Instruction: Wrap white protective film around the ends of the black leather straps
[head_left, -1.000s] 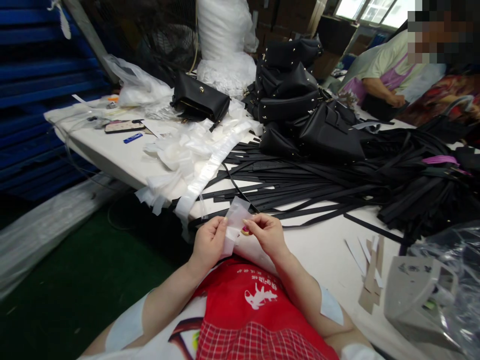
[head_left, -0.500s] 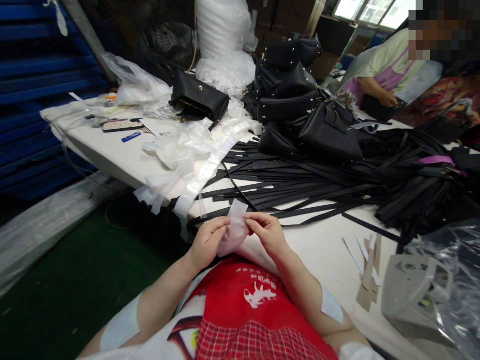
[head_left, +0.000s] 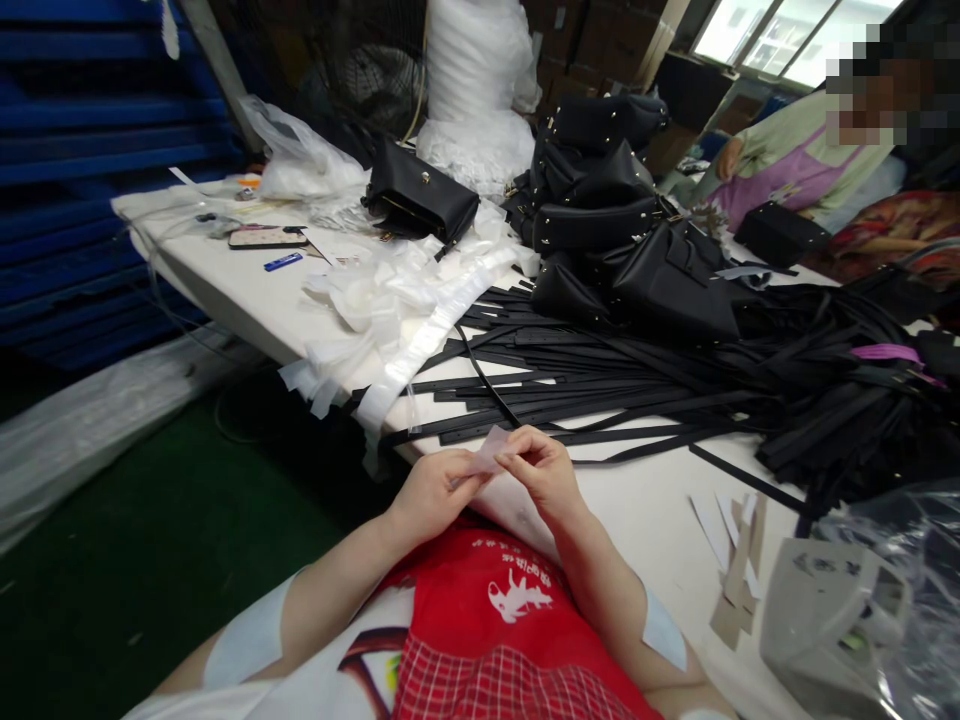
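A small, thin, translucent whitish sheet (head_left: 490, 450) is pinched between my two hands, just above the table's front edge. My left hand (head_left: 436, 492) grips its left side, thumb and fingers pressed together. On the other side, my right hand (head_left: 545, 472) pinches it with thumb and forefinger. Much of the sheet is hidden by my fingers, and I cannot tell whether it is paper or plastic film. Flat black straps (head_left: 570, 385) lie just beyond my hands. To their left is a heap of crumpled white film strips (head_left: 397, 320).
Black handbags (head_left: 600, 215) are piled at the back, with one handbag (head_left: 424, 195) apart on the left. A phone (head_left: 268, 237) and a blue utility knife (head_left: 283, 262) lie near the left edge. At right stand a grey plastic bin (head_left: 814, 590) and clear plastic. A co-worker (head_left: 795, 180) stands across.
The sheet was upright and hung lower between my hands; now it is tilted flatter with less showing. My left hand has turned over it. Across the table, the co-worker's hand has lifted off a black bag.
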